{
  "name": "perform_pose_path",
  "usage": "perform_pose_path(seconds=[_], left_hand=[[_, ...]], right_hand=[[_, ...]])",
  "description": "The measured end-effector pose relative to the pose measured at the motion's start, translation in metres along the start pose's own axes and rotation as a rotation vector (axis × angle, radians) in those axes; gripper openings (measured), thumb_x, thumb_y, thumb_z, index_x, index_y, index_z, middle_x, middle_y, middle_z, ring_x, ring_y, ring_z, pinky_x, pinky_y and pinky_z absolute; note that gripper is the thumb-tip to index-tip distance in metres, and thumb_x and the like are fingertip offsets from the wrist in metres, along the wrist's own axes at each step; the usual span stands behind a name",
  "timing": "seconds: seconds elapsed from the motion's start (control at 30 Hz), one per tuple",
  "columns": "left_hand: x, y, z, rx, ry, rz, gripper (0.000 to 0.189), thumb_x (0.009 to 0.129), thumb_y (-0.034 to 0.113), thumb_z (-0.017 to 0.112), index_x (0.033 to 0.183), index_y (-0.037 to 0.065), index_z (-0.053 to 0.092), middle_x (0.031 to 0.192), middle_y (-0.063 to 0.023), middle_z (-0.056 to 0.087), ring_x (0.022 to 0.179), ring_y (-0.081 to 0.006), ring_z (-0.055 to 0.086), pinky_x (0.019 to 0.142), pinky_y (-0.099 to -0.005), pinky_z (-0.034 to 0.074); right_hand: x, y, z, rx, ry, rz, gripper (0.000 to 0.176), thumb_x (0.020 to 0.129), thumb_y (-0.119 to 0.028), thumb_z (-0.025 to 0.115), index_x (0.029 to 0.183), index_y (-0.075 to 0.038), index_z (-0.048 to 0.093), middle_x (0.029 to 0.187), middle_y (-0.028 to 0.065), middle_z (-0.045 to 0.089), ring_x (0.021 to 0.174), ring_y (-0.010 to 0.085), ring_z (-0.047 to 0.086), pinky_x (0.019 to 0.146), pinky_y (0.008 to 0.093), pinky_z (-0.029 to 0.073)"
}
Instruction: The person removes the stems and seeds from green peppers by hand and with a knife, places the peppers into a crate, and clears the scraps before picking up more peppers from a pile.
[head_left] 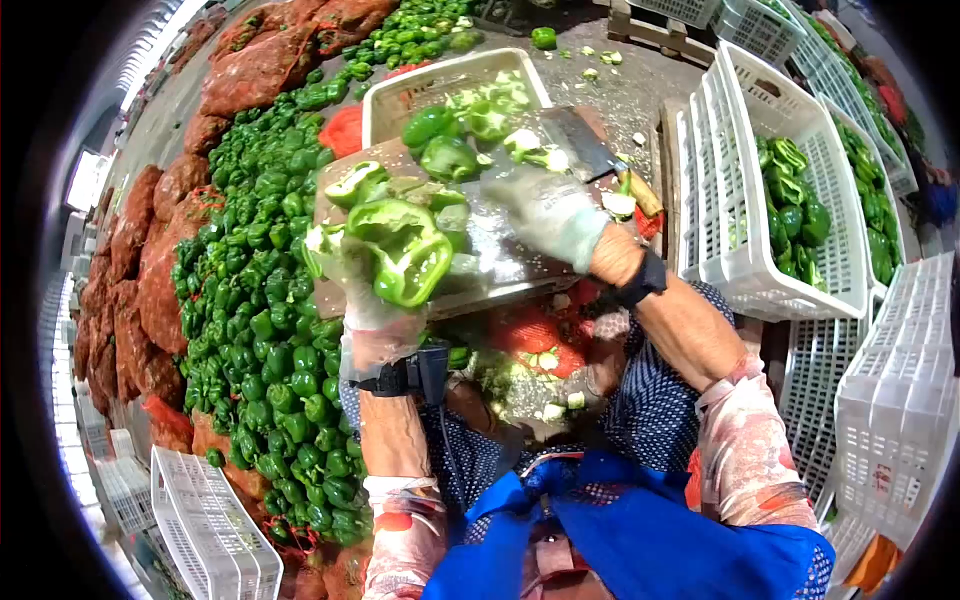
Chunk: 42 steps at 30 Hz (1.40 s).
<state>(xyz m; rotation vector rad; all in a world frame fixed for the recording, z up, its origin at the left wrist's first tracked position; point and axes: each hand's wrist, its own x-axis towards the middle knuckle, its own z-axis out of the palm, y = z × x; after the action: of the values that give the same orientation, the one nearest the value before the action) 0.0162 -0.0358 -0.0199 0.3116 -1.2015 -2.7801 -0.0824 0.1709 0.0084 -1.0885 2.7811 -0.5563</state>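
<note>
My left hand (pixel 375 300), in a whitish glove, is wrapped round a halved green pepper (pixel 400 245) with its seedy hollow facing up. Over the middle of the cutting board (pixel 335 205), my right hand (pixel 550 215) is gloved and smeared by motion; its fingers are blurred, and whether it holds anything cannot be made out. Just beyond it, a cleaver (pixel 580 140) lies on the board, its wooden handle to the right. More peppers (pixel 450 158) and cut pieces rest at the board's far side, beside a white tub (pixel 545 90) holding green pieces.
A large heap of green peppers (pixel 265 250) spreads to the left, bordered by full red mesh sacks (pixel 160 250). White crates (pixel 700 190) stand at the right, some holding peppers. Another white crate (pixel 215 530) is at the lower left. Scraps lie on the ground near my feet.
</note>
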Motion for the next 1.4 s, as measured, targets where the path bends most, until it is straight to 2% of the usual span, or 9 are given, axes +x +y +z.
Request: perform_pose_path(seconds=[0.1, 0.33, 0.5, 0.63, 0.8, 0.9, 1.1, 1.23, 1.4], left_hand=[[-0.005, 0.001, 0.009, -0.087, 0.095, -0.002, 0.077, 0.08, 0.071, 0.052, 0.133, 0.015, 0.047, 0.127, -0.0083, 0.057, 0.11, -0.0303, 0.058, 0.09, -0.049, 0.051], [-0.007, -0.024, 0.026, -0.114, 0.008, -0.152, 0.052, 0.092, 0.048, 0.055, 0.129, 0.012, 0.048, 0.121, -0.0085, 0.058, 0.106, -0.0241, 0.06, 0.086, -0.0398, 0.053], [-0.02, -0.019, 0.028, -0.183, -0.046, -0.247, 0.047, 0.092, 0.034, 0.06, 0.13, 0.009, 0.048, 0.123, -0.0086, 0.056, 0.11, -0.0257, 0.057, 0.093, -0.0444, 0.05], [-0.012, -0.013, 0.019, -0.119, -0.292, -0.135, 0.073, 0.082, 0.062, 0.06, 0.128, 0.008, 0.05, 0.121, -0.011, 0.059, 0.107, -0.0266, 0.059, 0.09, -0.0427, 0.051], [-0.013, -0.008, 0.011, -0.151, -0.038, -0.121, 0.069, 0.085, 0.065, 0.051, 0.131, 0.015, 0.048, 0.127, -0.0081, 0.056, 0.115, -0.0286, 0.054, 0.097, -0.0512, 0.045], [-0.008, -0.007, 0.02, -0.088, -0.05, -0.122, 0.067, 0.085, 0.065, 0.051, 0.131, 0.015, 0.049, 0.127, -0.0086, 0.057, 0.115, -0.0285, 0.054, 0.095, -0.0502, 0.046], [-0.001, -0.022, 0.029, -0.045, -0.157, -0.104, 0.082, 0.083, 0.068, 0.052, 0.138, 0.008, 0.04, 0.128, -0.0107, 0.052, 0.115, -0.0255, 0.052, 0.094, -0.0415, 0.044], [0.0, -0.008, 0.039, -0.05, -0.281, -0.021, 0.083, 0.088, 0.065, 0.044, 0.146, 0.008, 0.029, 0.148, -0.0141, 0.033, 0.134, -0.032, 0.035, 0.11, -0.0491, 0.03], [-0.002, -0.01, 0.049, -0.026, -0.188, -0.004, 0.083, 0.086, 0.066, 0.048, 0.141, 0.006, 0.037, 0.142, -0.015, 0.039, 0.128, -0.035, 0.04, 0.108, -0.0545, 0.031]], right_hand=[[-0.006, 0.011, -0.003, 0.129, 0.298, -0.158, 0.037, 0.085, -0.017, 0.057, 0.121, -0.008, 0.057, 0.101, 0.0192, 0.061, 0.095, 0.0339, 0.061, 0.082, 0.0425, 0.05], [0.004, -0.037, 0.011, -0.106, 0.374, -0.148, 0.031, 0.084, -0.038, 0.06, 0.1, -0.011, 0.059, 0.089, 0.0104, 0.06, 0.081, 0.0269, 0.062, 0.074, 0.0421, 0.047], [0.006, -0.026, 0.015, 0.128, 0.355, -0.15, 0.021, 0.086, -0.027, 0.056, 0.095, -0.008, 0.061, 0.079, 0.0117, 0.061, 0.07, 0.0262, 0.062, 0.067, 0.0398, 0.05], [0.0, -0.007, 0.002, 0.84, 0.218, -0.078, 0.026, 0.091, -0.024, 0.055, 0.103, -0.002, 0.061, 0.077, 0.0108, 0.061, 0.067, 0.016, 0.06, 0.059, 0.0331, 0.05], [0.0, 0.02, 0.004, 0.184, 0.341, -0.253, 0.043, 0.089, -0.019, 0.052, 0.13, -0.007, 0.049, 0.113, 0.0238, 0.057, 0.105, 0.0358, 0.057, 0.092, 0.0432, 0.047], [-0.009, -0.012, -0.007, 0.617, 0.157, -0.338, 0.047, 0.089, -0.027, 0.058, 0.13, -0.007, 0.049, 0.113, 0.0192, 0.059, 0.106, 0.0332, 0.058, 0.092, 0.0411, 0.047], [-0.004, -0.019, 0.007, 0.402, 0.218, -0.244, 0.039, 0.084, -0.024, 0.063, 0.115, -0.003, 0.055, 0.09, 0.0138, 0.065, 0.075, 0.0275, 0.065, 0.069, 0.0362, 0.053], [-0.033, -0.019, -0.059, 1.798, 0.056, -0.108, 0.036, 0.086, -0.018, 0.068, 0.116, -0.002, 0.056, 0.083, 0.0042, 0.063, 0.054, 0.0056, 0.051, 0.048, 0.0178, 0.04], [-0.017, 0.003, -0.029, 1.044, 0.037, 0.123, 0.046, 0.085, -0.027, 0.069, 0.119, 0.001, 0.059, 0.093, 0.0098, 0.065, 0.07, 0.0107, 0.056, 0.06, 0.0268, 0.048]])
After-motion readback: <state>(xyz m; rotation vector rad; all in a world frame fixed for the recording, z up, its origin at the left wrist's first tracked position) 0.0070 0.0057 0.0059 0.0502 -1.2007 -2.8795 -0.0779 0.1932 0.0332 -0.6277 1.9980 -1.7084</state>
